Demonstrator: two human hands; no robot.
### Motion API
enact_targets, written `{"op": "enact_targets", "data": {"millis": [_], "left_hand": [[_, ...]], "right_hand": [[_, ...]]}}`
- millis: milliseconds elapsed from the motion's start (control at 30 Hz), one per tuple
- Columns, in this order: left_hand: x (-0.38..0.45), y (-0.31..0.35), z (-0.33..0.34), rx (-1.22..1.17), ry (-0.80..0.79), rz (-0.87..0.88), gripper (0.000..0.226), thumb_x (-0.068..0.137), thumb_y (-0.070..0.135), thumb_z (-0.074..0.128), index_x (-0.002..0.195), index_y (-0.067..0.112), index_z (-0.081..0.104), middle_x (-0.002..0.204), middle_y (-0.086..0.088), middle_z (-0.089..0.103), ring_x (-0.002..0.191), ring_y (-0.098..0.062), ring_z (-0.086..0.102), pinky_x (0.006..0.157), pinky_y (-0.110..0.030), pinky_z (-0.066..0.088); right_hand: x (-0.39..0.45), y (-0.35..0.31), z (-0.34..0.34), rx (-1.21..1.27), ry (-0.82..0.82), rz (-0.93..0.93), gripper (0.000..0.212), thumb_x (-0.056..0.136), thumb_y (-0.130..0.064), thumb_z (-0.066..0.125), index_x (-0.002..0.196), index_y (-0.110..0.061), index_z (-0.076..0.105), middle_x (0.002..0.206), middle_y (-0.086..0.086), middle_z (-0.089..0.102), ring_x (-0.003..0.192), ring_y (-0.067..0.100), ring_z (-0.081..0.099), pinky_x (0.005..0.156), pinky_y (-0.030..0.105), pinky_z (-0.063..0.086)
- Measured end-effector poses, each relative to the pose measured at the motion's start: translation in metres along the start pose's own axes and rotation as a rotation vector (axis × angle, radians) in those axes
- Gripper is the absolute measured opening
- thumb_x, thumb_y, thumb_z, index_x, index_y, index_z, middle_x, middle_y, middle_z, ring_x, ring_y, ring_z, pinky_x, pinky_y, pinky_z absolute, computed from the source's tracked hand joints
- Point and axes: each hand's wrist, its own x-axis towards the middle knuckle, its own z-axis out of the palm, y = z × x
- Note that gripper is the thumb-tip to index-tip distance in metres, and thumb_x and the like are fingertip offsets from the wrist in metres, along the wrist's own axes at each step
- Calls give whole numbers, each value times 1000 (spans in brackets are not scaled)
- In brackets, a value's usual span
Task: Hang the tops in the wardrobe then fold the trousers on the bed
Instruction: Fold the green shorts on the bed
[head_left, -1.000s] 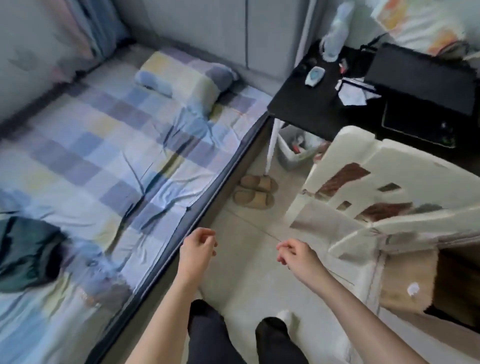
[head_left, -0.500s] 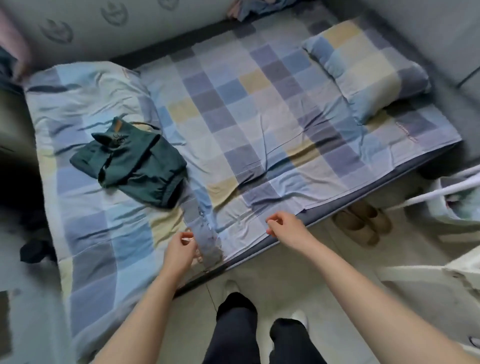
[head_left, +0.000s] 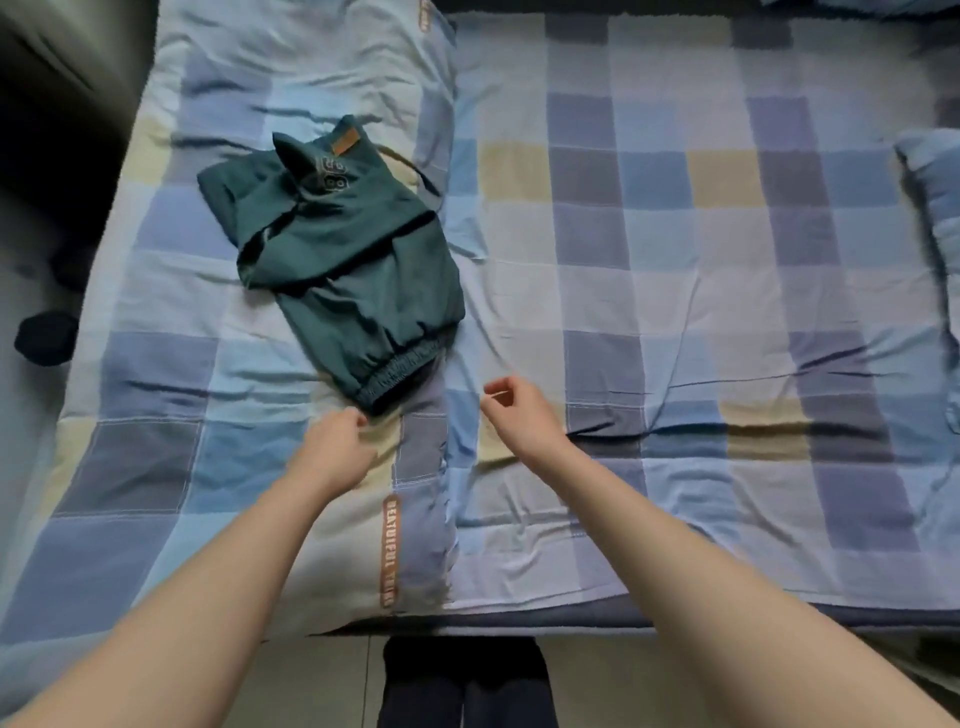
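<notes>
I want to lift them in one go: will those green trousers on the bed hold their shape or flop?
The trousers will probably flop: thin cloth, creased and bunched in loose layers. Likely light, too. The elastic waistband near the left hand looks like the firmest place to grip.

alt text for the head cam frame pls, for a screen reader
Two bare hands reach over a bed toward crumpled dark green trousers: the left hand is just short of the elastic waistband, the right hand hovers beside it, both loosely curled and empty. The trousers lie on a blue checked quilt, with a pillow at the right edge.
</notes>
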Motion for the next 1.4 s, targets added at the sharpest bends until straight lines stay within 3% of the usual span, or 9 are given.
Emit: {"op": "enact_targets", "data": {"millis": [233,400,500,633,767,867,1000,1133,1400], "left_hand": [[98,5,38,81,21,-32,47,91,20,54,135,12,40,139,-12,41,126,-35,43,102,-46,41],[156,6,51,182,170,140,62,87,16,62,140,11,31,139,-12,36,118,-39,46,91,-48,45],[178,-15,54,145,100,184,56,85,5,54,137,10,35,124,-18,54,109,-41,55,87,-49,48],[190,-38,43,-226,180,108,24,80,3,51,95,14,66,93,-12,67,95,-34,58,77,-35,46],[184,-52,17,-505,70,123,15,75,10,50,59,12,51,56,-3,46,64,-24,42,60,-32,32],[165,-67,-10,-468,11,211,13,64,21,45,60,11,51,55,0,46,59,-20,40,58,-32,33],[132,-90,-34,-90,-10,268,18,62,30,48,68,17,58,61,1,62,66,-19,58,57,-31,43],[98,-103,-46,36,-49,249,18,67,35,52,69,17,53,62,1,60,69,-20,58,54,-28,40],[-11,-117,-111,222,145,481,17,74,17,62,84,25,51,82,10,49,80,-19,53,65,-39,49]], "right_hand": [[118,-1,53,-265,5,-213,38,85,1,46,120,-9,55,119,8,60,108,25,57,94,33,44],[176,11,101,-622,-45,-422,67,85,-1,54,146,-16,31,151,8,25,129,32,38,104,40,38],[200,17,122,-806,-58,-464,76,87,-12,61,150,-21,20,158,8,8,136,38,27,111,41,31],[216,15,128,-928,37,-496,60,90,-21,55,144,-25,31,154,5,21,122,39,36,99,42,37],[213,6,123,-1075,217,-637,48,80,-1,50,124,-20,49,128,3,49,103,32,43,82,38,35],[204,0,107,-1165,241,-665,42,69,6,50,106,-14,53,107,5,53,99,32,45,79,35,30],[180,-3,76,-1191,258,-637,41,74,1,48,111,-16,54,112,1,53,107,29,45,89,33,28],[127,-17,57,-1207,160,-774,35,73,-6,46,105,-14,59,104,2,59,101,29,52,93,36,36],[-19,-88,-8,-917,-28,-949,55,66,13,51,116,-8,56,96,9,66,83,32,60,70,38,50]]}}
